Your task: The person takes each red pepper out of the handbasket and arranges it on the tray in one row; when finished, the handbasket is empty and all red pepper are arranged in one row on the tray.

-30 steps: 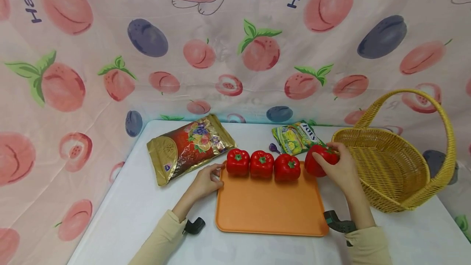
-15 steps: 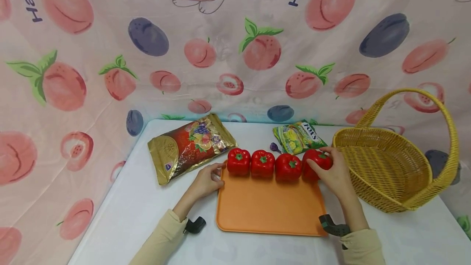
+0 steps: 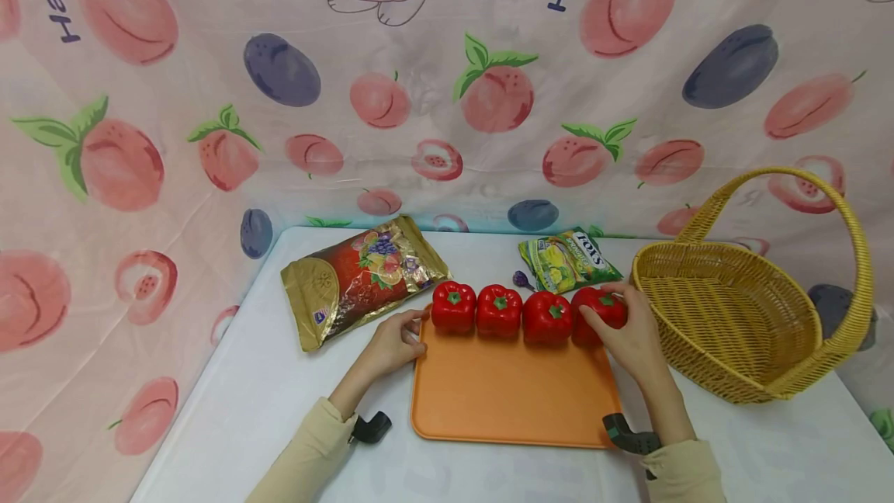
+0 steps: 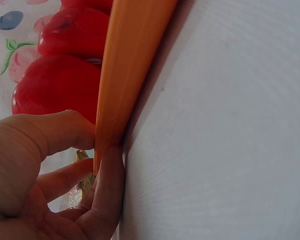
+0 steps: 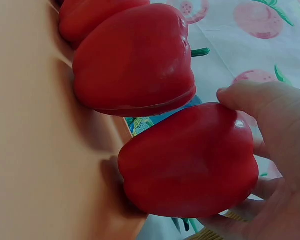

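Observation:
My right hand [image 3: 634, 336] grips a red bell pepper [image 5: 187, 165] at the back right corner of the orange tray [image 3: 513, 402]. In the right wrist view its thumb lies near the stem end, with the fingers round the far side. Three more red bell peppers stand in a row along the tray's back edge, stems up: one at the left [image 3: 453, 307], one in the middle [image 3: 499, 311] and one at the right [image 3: 547, 318], beside the held one. My left hand [image 3: 391, 344] pinches the tray's left rim, thumb on the inner side and fingers along the outer side.
A wicker basket [image 3: 789, 375] with a tall handle stands on the right. Behind the tray lie a green Fox's candy bag [image 3: 569, 261] and a small purple wrapped item [image 3: 521, 280]. To the left is a large gold and red packet [image 3: 363, 278]. A fruit-print cloth [image 3: 419, 60] hangs behind.
My right hand has brought its bell pepper left, up against the row, and it stands more upright. The left hand has stayed at the tray's rim.

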Action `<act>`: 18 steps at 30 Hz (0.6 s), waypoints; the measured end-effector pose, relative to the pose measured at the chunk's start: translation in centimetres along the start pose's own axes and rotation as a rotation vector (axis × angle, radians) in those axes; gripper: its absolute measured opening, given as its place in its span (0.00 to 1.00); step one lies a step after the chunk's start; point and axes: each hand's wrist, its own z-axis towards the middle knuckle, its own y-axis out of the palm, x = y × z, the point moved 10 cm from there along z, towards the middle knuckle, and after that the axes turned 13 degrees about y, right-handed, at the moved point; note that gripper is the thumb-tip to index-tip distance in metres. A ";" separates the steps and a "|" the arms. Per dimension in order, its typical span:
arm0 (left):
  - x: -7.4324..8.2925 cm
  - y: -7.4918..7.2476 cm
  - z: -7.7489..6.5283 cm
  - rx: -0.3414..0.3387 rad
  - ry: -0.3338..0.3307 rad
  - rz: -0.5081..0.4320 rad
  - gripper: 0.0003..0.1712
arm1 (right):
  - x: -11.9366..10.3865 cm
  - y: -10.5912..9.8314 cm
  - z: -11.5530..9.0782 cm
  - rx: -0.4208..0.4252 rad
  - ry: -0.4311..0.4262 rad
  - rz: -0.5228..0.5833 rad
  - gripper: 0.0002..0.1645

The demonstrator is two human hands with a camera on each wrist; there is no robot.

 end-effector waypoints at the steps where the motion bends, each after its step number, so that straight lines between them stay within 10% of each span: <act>1: 0.0 0.0 0.0 -0.001 -0.001 0.003 0.32 | -0.1 0.0 0.0 0.002 -0.008 0.005 0.30; 18: -0.2 0.1 0.0 -0.005 -0.019 -0.014 0.31 | -0.1 -0.2 -0.5 0.019 -0.019 0.006 0.27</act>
